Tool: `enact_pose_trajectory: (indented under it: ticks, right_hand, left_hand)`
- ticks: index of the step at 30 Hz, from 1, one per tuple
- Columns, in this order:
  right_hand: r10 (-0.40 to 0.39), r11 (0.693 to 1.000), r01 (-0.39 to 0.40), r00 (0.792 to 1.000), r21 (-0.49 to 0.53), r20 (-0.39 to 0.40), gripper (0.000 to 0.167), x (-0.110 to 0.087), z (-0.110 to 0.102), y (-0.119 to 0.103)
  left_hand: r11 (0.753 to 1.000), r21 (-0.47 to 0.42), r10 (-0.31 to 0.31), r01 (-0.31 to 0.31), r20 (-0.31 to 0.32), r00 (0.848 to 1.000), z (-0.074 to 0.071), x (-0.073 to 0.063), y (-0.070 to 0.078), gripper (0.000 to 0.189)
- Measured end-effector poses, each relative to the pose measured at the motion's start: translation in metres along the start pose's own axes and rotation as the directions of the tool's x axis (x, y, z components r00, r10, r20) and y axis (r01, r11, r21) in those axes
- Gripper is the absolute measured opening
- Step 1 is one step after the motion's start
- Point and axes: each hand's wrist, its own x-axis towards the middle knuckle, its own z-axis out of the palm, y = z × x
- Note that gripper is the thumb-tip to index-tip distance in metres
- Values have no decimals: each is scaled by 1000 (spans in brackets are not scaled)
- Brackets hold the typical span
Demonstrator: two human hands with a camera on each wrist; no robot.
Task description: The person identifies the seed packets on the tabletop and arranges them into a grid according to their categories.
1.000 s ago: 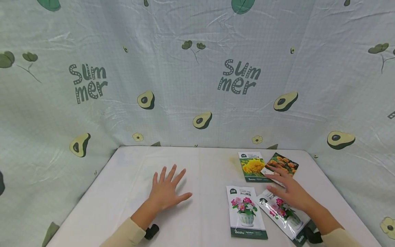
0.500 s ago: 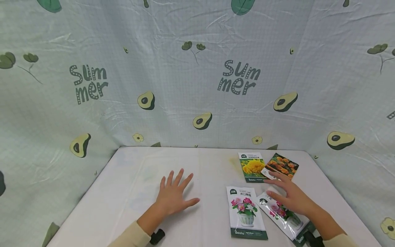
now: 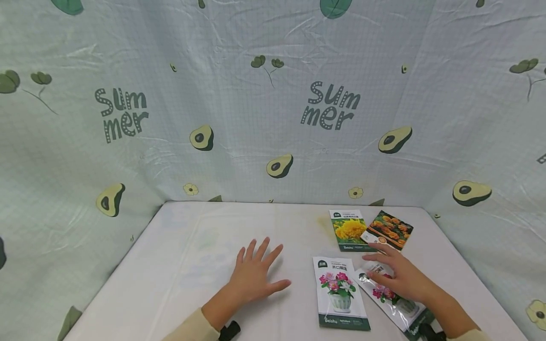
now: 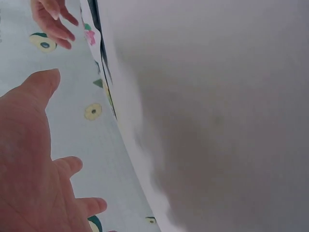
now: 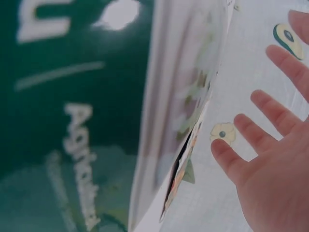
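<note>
My left hand (image 3: pixel 252 279) hovers over the white table, fingers spread, left of the packets and holding nothing. Above a tilted seed packet with pink flowers (image 3: pixel 386 294) hangs my right hand (image 3: pixel 401 274), fingers loosely extended; it covers part of that packet. The right wrist view shows this packet's green end (image 5: pixel 87 145) up close, with the right palm (image 5: pixel 280 179) apart from it. Beside it lies a second pink-flower seed packet (image 3: pixel 341 293), set straight. Farther back, a yellow-flower seed packet (image 3: pixel 350 230) is overlapped by an orange-flower seed packet (image 3: pixel 390 228).
A pale cloth (image 3: pixel 239 104) printed with avocados and "summer" hangs behind and along both sides of the white table (image 3: pixel 204 237). Dark wrist cameras (image 3: pixel 230 330) sit at both wrists.
My left hand has moved right and a little nearer to me, fingers still spread. My right hand has drawn back slightly, off the orange-flower packet. The packets lie where they were.
</note>
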Motion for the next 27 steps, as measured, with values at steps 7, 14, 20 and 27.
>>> enact_pose_trajectory:
  ticks: [7, 14, 20, 27]
  right_hand:
    - [30, 999, -31, 997, 12, 72, 44, -5, 1, 0]
    - [58, 998, -59, 992, 4, 109, 36, -7, 5, 0]
    - [97, 995, -97, 986, -6, 137, 33, -9, 7, 1]
    - [73, 997, -74, 985, 3, 158, 31, -11, 7, 2]
  left_hand:
    - [999, -20, 26, -26, -12, 1000, 10, 4, 14, 86]
    - [999, -38, 31, -32, -25, 999, 16, 3, 27, 81]
    - [999, -46, 27, -25, 33, 999, 19, 5, 44, 80]
    - [999, -27, 25, -23, 72, 997, 23, 9, 67, 79]
